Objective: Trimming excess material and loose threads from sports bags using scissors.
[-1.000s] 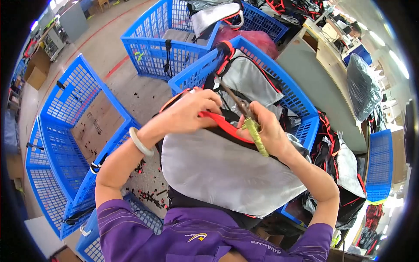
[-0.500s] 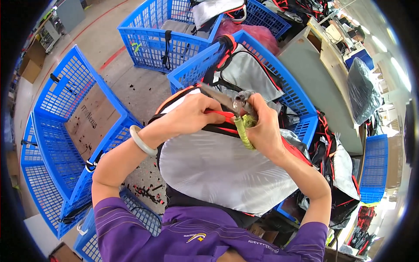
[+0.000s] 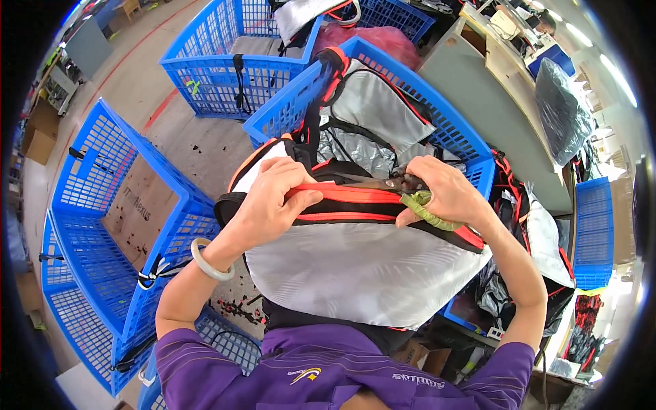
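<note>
Orange trim [image 3: 355, 195] of a grey backpack [image 3: 362, 266] is pinched between thumb and fingers of the left hand [image 3: 273, 198]. Scissors [image 3: 389, 183] with green-wrapped handles [image 3: 427, 208] are gripped in the right hand [image 3: 444, 191], fingers curled shut around them; blades are laid along the top edge of the bag, tips pointing toward the left hand. Whether the blades are parted cannot be told.

The backpack is held up against the chest, above the floor, just in front of a blue crate [image 3: 410, 89] holding more grey bags. An empty blue crate [image 3: 116, 225] lies to the left. A pale bangle [image 3: 208, 263] is worn on the left wrist.

Judgement: trimming along the trim is in hand. The trim should be kept taut, blade tips kept shallow so fabric is not nicked, fingers kept clear of the cutting line.
</note>
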`<move>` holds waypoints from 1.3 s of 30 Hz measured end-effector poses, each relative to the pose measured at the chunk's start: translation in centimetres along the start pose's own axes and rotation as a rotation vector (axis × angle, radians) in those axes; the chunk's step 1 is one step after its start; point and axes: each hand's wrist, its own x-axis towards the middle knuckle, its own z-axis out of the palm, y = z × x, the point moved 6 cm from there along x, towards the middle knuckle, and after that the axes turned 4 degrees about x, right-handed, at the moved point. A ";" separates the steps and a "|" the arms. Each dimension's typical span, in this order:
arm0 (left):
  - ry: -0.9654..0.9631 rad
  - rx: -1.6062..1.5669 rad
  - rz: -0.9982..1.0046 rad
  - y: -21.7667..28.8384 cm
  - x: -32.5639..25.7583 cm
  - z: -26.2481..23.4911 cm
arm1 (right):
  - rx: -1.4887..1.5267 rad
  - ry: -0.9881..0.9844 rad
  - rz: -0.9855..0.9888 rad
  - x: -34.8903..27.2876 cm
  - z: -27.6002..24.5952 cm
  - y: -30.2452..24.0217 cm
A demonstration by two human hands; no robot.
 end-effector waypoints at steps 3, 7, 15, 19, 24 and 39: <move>0.012 0.022 -0.012 0.1 -0.2 -0.1 | -0.008 -0.033 -0.052 0.6 -0.1 -0.4; 0.008 0.018 -0.005 0.0 -0.3 -0.2 | -0.040 -0.040 -0.080 1.0 0.0 -0.9; 0.005 0.005 -0.016 -0.2 -0.5 -0.3 | 0.048 -0.093 -0.035 0.9 0.6 -0.7; 0.010 -0.005 -0.030 -0.2 -0.5 -0.4 | 0.144 -0.097 0.022 0.7 0.6 -0.6; -0.006 0.004 -0.027 -0.3 -0.5 -0.3 | 0.019 0.045 -0.081 0.7 0.2 -1.0; 0.049 -0.040 -0.019 0.0 -1.3 -0.4 | -0.075 0.063 -0.193 1.1 0.9 -2.2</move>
